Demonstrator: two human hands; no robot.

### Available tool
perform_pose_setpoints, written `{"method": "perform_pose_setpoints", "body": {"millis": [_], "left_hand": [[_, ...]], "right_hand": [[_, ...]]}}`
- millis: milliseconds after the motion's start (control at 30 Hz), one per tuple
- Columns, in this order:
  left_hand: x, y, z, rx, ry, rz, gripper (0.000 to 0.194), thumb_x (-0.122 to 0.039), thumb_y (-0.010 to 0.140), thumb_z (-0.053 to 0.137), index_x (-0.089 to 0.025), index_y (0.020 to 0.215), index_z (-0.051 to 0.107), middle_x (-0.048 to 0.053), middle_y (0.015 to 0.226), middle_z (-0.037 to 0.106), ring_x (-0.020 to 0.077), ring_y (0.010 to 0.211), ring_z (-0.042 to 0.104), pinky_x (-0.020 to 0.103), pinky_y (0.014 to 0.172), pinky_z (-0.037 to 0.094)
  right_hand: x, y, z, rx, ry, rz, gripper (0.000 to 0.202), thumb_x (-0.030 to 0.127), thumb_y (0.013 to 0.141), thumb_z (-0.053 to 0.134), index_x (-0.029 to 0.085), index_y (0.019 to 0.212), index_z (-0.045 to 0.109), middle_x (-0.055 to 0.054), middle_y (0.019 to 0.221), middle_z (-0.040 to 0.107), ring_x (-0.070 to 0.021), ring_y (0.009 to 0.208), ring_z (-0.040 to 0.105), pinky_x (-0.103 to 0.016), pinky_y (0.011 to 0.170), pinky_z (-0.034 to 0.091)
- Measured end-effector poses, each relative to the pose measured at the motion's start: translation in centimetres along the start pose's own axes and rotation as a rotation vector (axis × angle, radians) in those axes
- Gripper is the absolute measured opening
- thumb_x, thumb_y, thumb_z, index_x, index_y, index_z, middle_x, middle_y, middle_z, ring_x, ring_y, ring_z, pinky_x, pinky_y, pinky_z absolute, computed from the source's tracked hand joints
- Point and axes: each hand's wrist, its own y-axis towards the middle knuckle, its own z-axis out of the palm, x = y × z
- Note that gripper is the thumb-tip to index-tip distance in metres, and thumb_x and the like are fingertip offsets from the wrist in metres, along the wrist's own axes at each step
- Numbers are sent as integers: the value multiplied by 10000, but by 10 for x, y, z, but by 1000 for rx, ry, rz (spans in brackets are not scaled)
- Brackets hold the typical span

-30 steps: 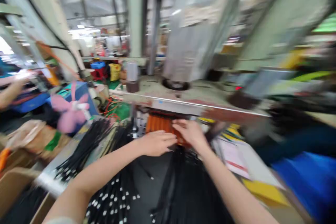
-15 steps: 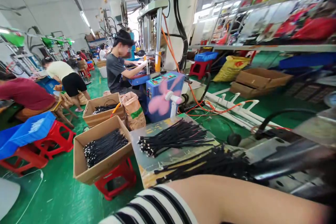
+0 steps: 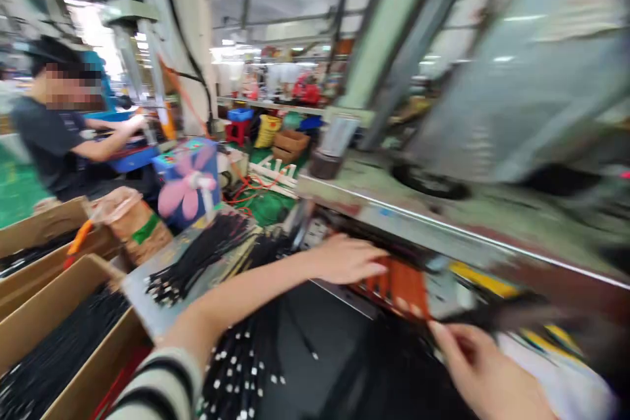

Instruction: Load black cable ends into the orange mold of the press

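My left hand (image 3: 347, 260) reaches over the left part of an orange-brown plate (image 3: 407, 283) under the machine, fingers stretched out and together. Short slots run along the plate's near edge. By the plate's right end, my right hand (image 3: 485, 367) has thumb and forefinger pinched together; blur hides what is between them. In front of the plate lies a dark work surface (image 3: 315, 321). Black cables with pale metal ends (image 3: 241, 374) lie on its left part, below my left forearm.
A green machine bed (image 3: 457, 223) overhangs the plate. To the left are a table (image 3: 140, 298) bearing a bundle of black cables (image 3: 197, 256), a pink fan (image 3: 187, 190), and cardboard boxes (image 3: 73, 374) holding cables. A co-worker (image 3: 54, 138) sits beyond them at another machine.
The view has swung right and down to the machine. Both my hands have come into view at the orange-brown plate; earlier only an arm with a striped sleeve showed.
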Motion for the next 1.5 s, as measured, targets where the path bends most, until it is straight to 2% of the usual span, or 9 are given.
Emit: {"method": "perform_pose_setpoints", "body": {"millis": [67, 233, 367, 467, 633, 733, 900, 1300, 1500], "left_hand": [[16, -46, 5, -70, 55, -88, 374, -360, 960, 337, -167, 1086, 631, 102, 1094, 662, 207, 1080, 576, 347, 959, 394], [92, -109, 11, -11, 180, -850, 336, -394, 848, 470, -124, 997, 604, 196, 999, 647, 351, 957, 612, 439, 808, 435], [128, -111, 12, 50, 26, -891, 230, -342, 848, 442, -181, 808, 601, 86, 817, 683, 263, 839, 651, 324, 728, 449], [132, -112, 10, 23, -61, -881, 211, -352, 839, 460, -191, 764, 574, 33, 768, 670, 204, 809, 638, 269, 712, 443], [77, -110, -12, 55, -458, -625, 168, -291, 831, 489, -177, 925, 568, 12, 850, 651, 153, 818, 615, 253, 767, 467], [21, -96, -32, 47, -843, -360, 251, -276, 837, 529, -170, 1064, 551, 38, 957, 640, 153, 895, 604, 272, 823, 469], [-43, -68, -53, -63, -867, -195, 148, -284, 890, 504, -166, 958, 563, 23, 847, 611, 115, 747, 575, 217, 667, 454], [-65, -40, -49, -104, -1044, -122, 206, -327, 819, 615, -128, 772, 592, -14, 771, 467, 45, 482, 532, 173, 406, 484], [-74, -11, -53, -407, -946, -96, 184, -291, 843, 573, -137, 743, 567, -31, 742, 464, 32, 483, 494, 165, 427, 411]], "right_hand": [[-2, -34, -2, 132, -203, 156, 414, 509, 889, 372, 232, 700, 614, -134, 626, 661, -312, 623, 670, -398, 565, 482], [21, -52, 6, 333, -253, 260, 323, 374, 910, 457, 133, 863, 666, -187, 826, 700, -324, 784, 686, -377, 653, 474], [14, -47, -1, 294, -110, 294, 269, 267, 904, 427, 135, 811, 642, -162, 821, 700, -282, 812, 677, -335, 684, 443], [3, -49, -6, 127, 173, 292, 285, 301, 922, 371, 172, 777, 579, -81, 710, 679, -206, 687, 652, -303, 668, 430], [24, -52, -16, 118, 711, 99, 226, 324, 861, 465, 178, 1011, 551, 26, 642, 602, -139, 557, 547, -247, 573, 415], [61, -50, -35, 180, 744, -86, 135, 273, 854, 497, 185, 842, 599, 14, 677, 599, -135, 626, 550, -233, 593, 400], [105, -41, -63, 64, 845, -228, 243, 294, 926, 437, 188, 782, 601, 7, 701, 627, -113, 614, 559, -215, 596, 393], [111, -26, -75, -61, 912, -213, 304, 338, 913, 455, 182, 673, 558, 9, 624, 556, -112, 573, 492, -214, 560, 365], [104, -42, -36, -18, 812, -172, 235, 368, 884, 496, 186, 792, 613, 3, 622, 557, -137, 561, 489, -238, 549, 381]]}}
